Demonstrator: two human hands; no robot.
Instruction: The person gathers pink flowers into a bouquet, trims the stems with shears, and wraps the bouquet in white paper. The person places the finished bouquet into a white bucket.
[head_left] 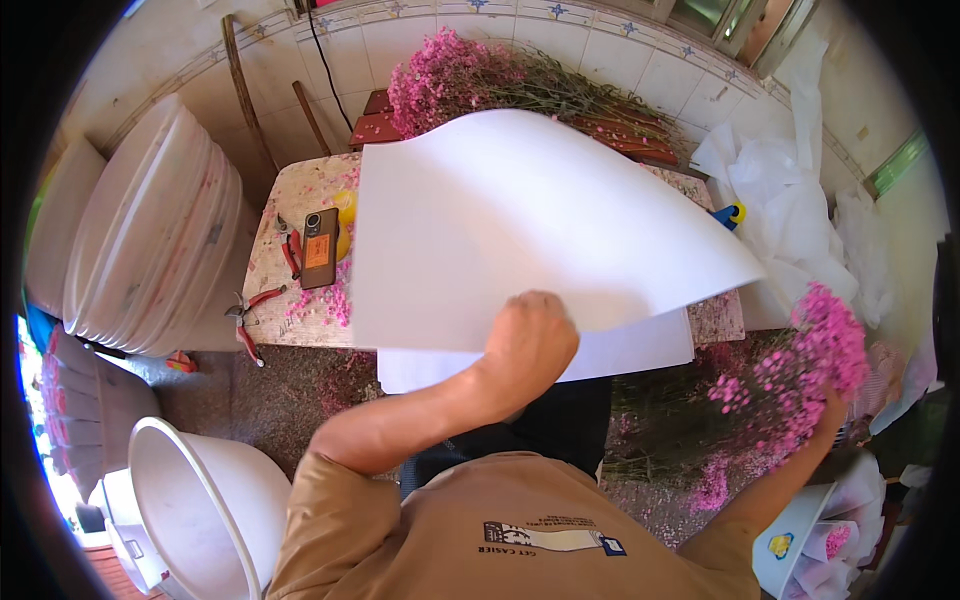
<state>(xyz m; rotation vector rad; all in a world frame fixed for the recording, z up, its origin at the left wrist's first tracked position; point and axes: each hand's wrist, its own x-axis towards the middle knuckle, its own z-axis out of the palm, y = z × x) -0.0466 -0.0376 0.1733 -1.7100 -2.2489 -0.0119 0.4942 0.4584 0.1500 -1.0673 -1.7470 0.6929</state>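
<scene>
The left hand [530, 340] is closed on the near edge of a big white sheet [520, 220]; its grip lifts this sheet so that it curves up over the surface [290, 200]. Under it a second white sheet [640, 350] lies flat. The right hand [832, 410] is far to the right and low, closed around the stems of a pink flower bunch [800, 370], held well apart from the surface.

On the left part of the surface, beside the lifted sheet, lie a brown phone [319, 248], red pliers [250, 310] and loose pink petals. Behind the sheet a pile of pink flowers [450, 75] rests on a red stool [375, 120]. A white bucket [200, 500] stands on the floor at the lower left; what is inside it I cannot see. Stacked white tubs [150, 230] lean at the left. White wrapping material [800, 200] is heaped at the right.
</scene>
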